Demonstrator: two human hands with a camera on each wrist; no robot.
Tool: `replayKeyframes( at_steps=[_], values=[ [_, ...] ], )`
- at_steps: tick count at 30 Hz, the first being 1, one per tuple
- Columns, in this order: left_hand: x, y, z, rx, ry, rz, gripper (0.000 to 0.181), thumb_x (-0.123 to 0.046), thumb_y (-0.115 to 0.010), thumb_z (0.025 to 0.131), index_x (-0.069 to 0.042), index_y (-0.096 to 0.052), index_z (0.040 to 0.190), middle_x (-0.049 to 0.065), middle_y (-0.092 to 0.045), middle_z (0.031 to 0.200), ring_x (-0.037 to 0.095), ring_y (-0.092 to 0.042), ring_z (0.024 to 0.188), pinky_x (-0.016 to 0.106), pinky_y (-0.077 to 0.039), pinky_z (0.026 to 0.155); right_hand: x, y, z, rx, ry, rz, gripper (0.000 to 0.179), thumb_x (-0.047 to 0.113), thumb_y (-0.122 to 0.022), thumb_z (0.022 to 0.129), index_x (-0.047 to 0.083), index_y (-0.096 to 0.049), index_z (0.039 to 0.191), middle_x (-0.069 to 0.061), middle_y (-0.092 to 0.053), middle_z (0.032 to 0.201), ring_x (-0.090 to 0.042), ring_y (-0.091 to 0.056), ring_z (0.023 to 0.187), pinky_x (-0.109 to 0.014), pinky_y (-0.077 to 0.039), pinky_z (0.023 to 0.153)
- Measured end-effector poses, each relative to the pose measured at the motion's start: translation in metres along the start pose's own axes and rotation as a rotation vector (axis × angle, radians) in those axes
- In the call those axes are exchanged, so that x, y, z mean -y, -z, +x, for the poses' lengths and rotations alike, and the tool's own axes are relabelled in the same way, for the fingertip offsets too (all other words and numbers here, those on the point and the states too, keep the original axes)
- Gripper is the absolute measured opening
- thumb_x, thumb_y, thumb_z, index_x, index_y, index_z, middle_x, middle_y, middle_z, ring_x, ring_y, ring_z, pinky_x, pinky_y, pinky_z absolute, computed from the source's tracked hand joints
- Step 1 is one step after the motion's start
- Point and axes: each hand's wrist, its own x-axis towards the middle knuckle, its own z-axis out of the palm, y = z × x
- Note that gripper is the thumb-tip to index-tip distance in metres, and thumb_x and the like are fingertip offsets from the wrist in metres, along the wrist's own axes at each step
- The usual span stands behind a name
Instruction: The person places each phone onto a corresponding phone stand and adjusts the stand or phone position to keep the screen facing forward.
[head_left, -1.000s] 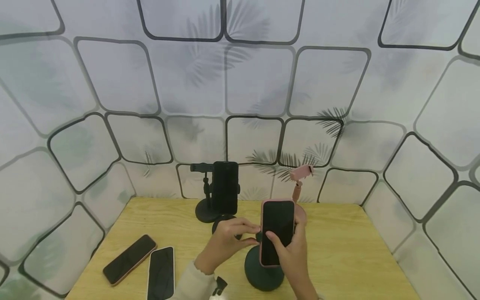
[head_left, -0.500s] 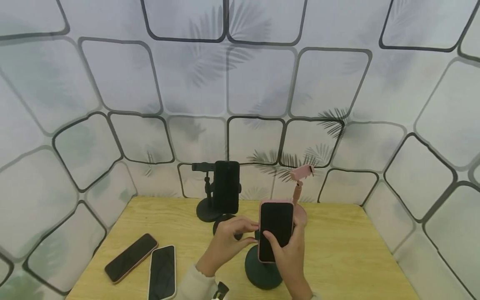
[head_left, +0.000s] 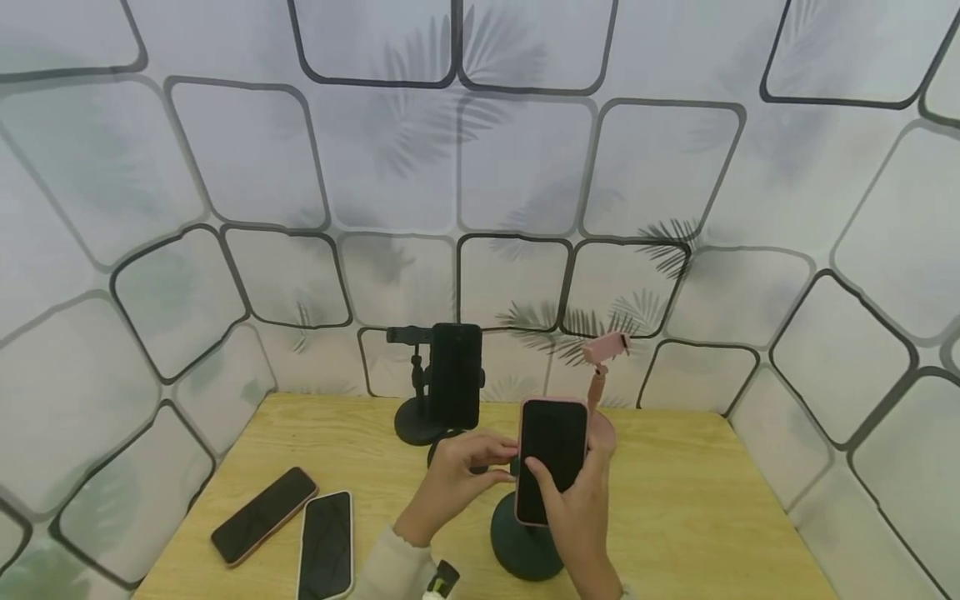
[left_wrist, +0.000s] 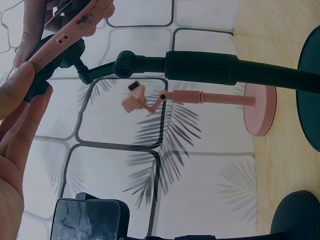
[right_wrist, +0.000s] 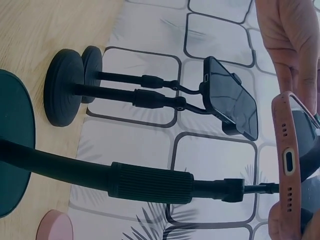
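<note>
While a flat black phone with a pink edge (head_left: 265,516) is lying aslant on the pale wooden table (head_left: 675,500), a white-rimmed phone (head_left: 326,546) is resting just beside it. Farther right, a black phone (head_left: 455,375) is standing upright before two black stands (head_left: 416,421); the right wrist view is showing both round bases (right_wrist: 62,87), one half hidden in the head view. The left hand (head_left: 450,479) is pinching a dark green clamp (left_wrist: 39,85); only the wrist views are showing its ribbed stem (left_wrist: 200,67) above a round green base (head_left: 525,546). The right hand (head_left: 583,508) is grasping a pink-cased phone (head_left: 555,442) at the clamp. Behind, a pink stand (head_left: 597,387) is rising.
</note>
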Motion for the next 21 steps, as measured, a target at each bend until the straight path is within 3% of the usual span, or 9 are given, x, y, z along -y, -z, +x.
replayKeyframes(
  at_steps=[3, 6, 10, 12, 17, 21],
  values=[
    [0.002, -0.001, -0.001, -0.007, 0.011, -0.020, 0.020, 0.000, -0.074, 0.074, 0.001, -0.069, 0.093, 0.017, -0.069, 0.100, 0.021, -0.070, 0.088, 0.025, -0.056, 0.073, 0.000, 0.001, 0.001, 0.008, -0.002, -0.011, 0.072, 0.014, -0.081, 0.071, 0.000, -0.040, 0.128, -0.017, -0.051, 0.112, -0.023, -0.052, 0.097, -0.043, -0.047, 0.073],
    [0.009, -0.005, -0.006, -0.004, 0.023, -0.034, 0.029, 0.003, -0.070, 0.078, 0.000, -0.064, 0.106, 0.017, -0.066, 0.108, 0.020, -0.068, 0.097, 0.030, -0.056, 0.079, -0.002, 0.003, 0.002, 0.028, 0.002, 0.001, 0.072, 0.013, -0.081, 0.072, 0.001, -0.039, 0.130, -0.017, -0.051, 0.115, -0.022, -0.053, 0.099, -0.043, -0.047, 0.075],
    [0.023, -0.018, -0.018, 0.006, 0.142, -0.066, 0.060, 0.017, -0.058, 0.077, -0.003, -0.045, 0.132, 0.014, -0.056, 0.128, 0.025, -0.058, 0.116, 0.040, -0.049, 0.095, -0.008, 0.010, 0.001, 0.076, 0.030, 0.054, 0.066, 0.009, -0.073, 0.079, 0.004, -0.038, 0.134, -0.011, -0.053, 0.120, -0.011, -0.052, 0.102, -0.027, -0.047, 0.079],
    [0.030, -0.027, -0.024, 0.019, 0.228, -0.061, 0.069, 0.014, -0.057, 0.076, -0.007, -0.037, 0.139, 0.011, -0.050, 0.136, 0.027, -0.052, 0.122, 0.043, -0.045, 0.100, -0.012, 0.014, 0.001, 0.093, 0.073, 0.091, 0.060, 0.004, -0.068, 0.083, 0.006, -0.038, 0.136, -0.009, -0.054, 0.119, -0.005, -0.050, 0.101, -0.017, -0.043, 0.081],
    [0.050, -0.059, -0.031, 0.128, 0.350, -0.058, 0.056, -0.017, -0.065, 0.088, -0.018, -0.041, 0.138, 0.005, -0.046, 0.138, 0.020, -0.046, 0.126, 0.038, -0.041, 0.103, -0.023, 0.023, 0.001, 0.119, 0.178, 0.145, 0.055, -0.005, -0.056, 0.087, 0.007, -0.040, 0.139, -0.014, -0.055, 0.125, 0.002, -0.047, 0.114, -0.007, -0.034, 0.094],
    [0.058, -0.080, -0.035, 0.168, 0.355, 0.004, 0.026, -0.014, -0.060, 0.090, -0.011, -0.060, 0.115, 0.006, -0.064, 0.116, 0.008, -0.058, 0.107, 0.026, -0.047, 0.093, -0.034, 0.028, -0.002, 0.112, 0.188, 0.144, 0.051, -0.008, -0.052, 0.088, 0.002, -0.044, 0.137, -0.017, -0.055, 0.130, 0.008, -0.042, 0.124, -0.005, -0.028, 0.102]
  ],
)
